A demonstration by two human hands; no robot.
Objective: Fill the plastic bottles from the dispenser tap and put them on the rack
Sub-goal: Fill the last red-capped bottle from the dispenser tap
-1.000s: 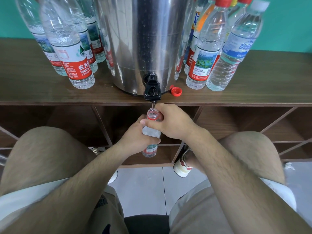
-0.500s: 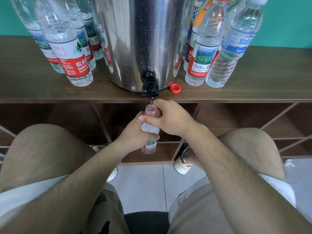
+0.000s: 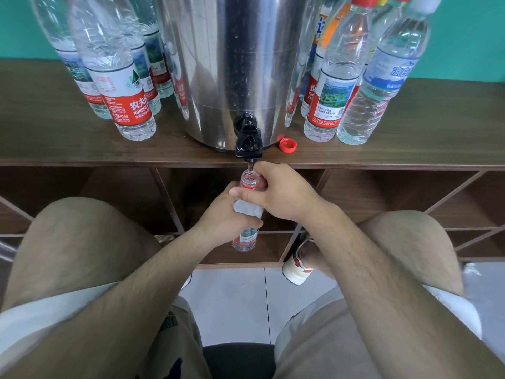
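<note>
A seated person holds an uncapped bottle (image 3: 248, 210) upright under the black tap (image 3: 249, 142) of a steel dispenser (image 3: 235, 64). Its open mouth sits just below the spout, in front of the middle of the worktop's (image 3: 54, 138) front edge. The left hand (image 3: 221, 220) wraps round the bottle's body above the label, fingers curled about it. The right hand (image 3: 284, 194) grips higher up, thumb across the shoulder and fingers closed round the red-ringed neck. The two hands touch. The bottle's lower end, with its red and green label, shows beneath the left hand; how full it is cannot be told.

The dispenser stands at the middle of the worktop, its tap overhanging the front edge. A loose red cap (image 3: 287, 144) lies just right of the tap, near that edge. The left cluster (image 3: 123, 86) of red-labelled bottles stands upright towards the worktop's left side, beside the dispenser. The right cluster (image 3: 336, 86) stands on the other side, some with red caps and one, blue-labelled, with a white cap.

Below the worktop, the wooden rack (image 3: 382, 192) shows open compartments divided by slanted boards, directly behind the held bottle. The person's knees flank the hands, and one shoe (image 3: 296, 266) rests on the tiled floor (image 3: 232, 302) at the rack's foot.
</note>
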